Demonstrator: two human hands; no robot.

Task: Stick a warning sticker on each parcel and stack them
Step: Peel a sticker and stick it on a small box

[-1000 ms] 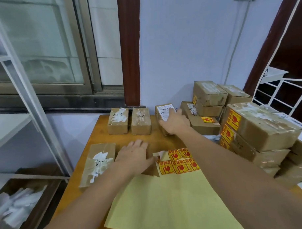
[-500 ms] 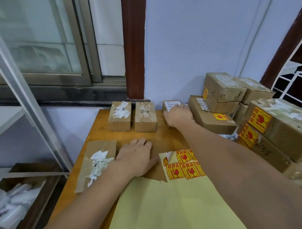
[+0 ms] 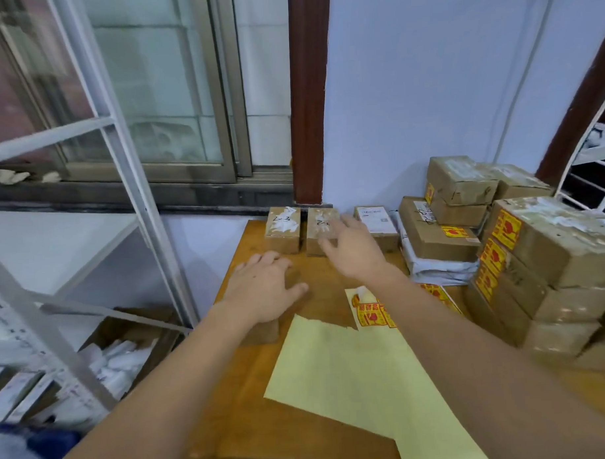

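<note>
Left hand (image 3: pixel 265 289) lay flat, fingers spread, on a brown parcel (image 3: pixel 263 330) at the near left of the wooden table (image 3: pixel 252 396); most of that parcel was hidden under the hand and wrist. Probably pinning it in place so it wouldn't slide while the other hand worked.

Right hand (image 3: pixel 353 248) reached forward, fingers straight and loosely splayed, holding nothing, over the middle parcel (image 3: pixel 320 225) of three small ones lined up along the back edge. Blurred, so contact with it could not be told. Left neighbour was the parcel marked "2-3" (image 3: pixel 283 226); right neighbour was the parcel with a white shipping label (image 3: pixel 376 223). None of the three showed a warning sticker, so the row read as the waiting queue, kept within arm's reach.

Sticker sheet (image 3: pixel 369 309) with red-and-yellow warning stickers sat mid-table, partly under the right forearm, at the top of the pale yellow backing paper (image 3: pixel 350 372) spread toward the viewer. Central spot suits both hands.

Stacked parcels (image 3: pixel 542 255) on the right already carried stickers on their side faces, piled several high by the wall (image 3: pixel 426 87): likely the done pile, kept apart from the unlabelled ones. Further back, a smaller stickered stack (image 3: pixel 461 189) sat on a grey mailer bag (image 3: pixel 439 269).

Metal shelving (image 3: pixel 120 150) stood to the left.
</note>
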